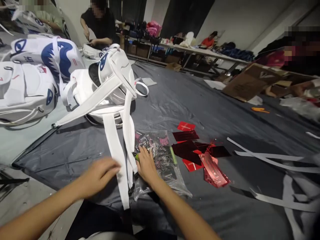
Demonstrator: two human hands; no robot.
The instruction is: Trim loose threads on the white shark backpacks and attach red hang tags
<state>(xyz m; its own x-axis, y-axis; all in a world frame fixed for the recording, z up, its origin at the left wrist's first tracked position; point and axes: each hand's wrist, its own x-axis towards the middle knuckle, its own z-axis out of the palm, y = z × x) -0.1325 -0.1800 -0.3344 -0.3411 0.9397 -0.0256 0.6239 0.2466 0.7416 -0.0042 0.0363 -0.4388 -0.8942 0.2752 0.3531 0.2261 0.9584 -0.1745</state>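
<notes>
A white backpack (pixel 116 70) lies on the dark-covered table in front of me, its white straps (pixel 113 153) hanging toward me. My left hand (pixel 101 175) is just left of the nearest strap, slightly blurred, holding nothing, with thumb and fingers apart. My right hand (pixel 147 165) is palm down over a clear plastic bag (pixel 167 166) that holds dark and pink pieces. A small green-and-black tool (pixel 135 155) pokes out at the left of its curled fingers; the rest of it is hidden.
Red foil packets and tags (pixel 191 151) lie right of the bag. Farther right are white strips (pixel 270 160), an orange item (pixel 260 110) and a cardboard box (pixel 250 81). More white backpacks (pixel 27 90) are at left. A co-worker (pixel 100 25) handles a bag across the table.
</notes>
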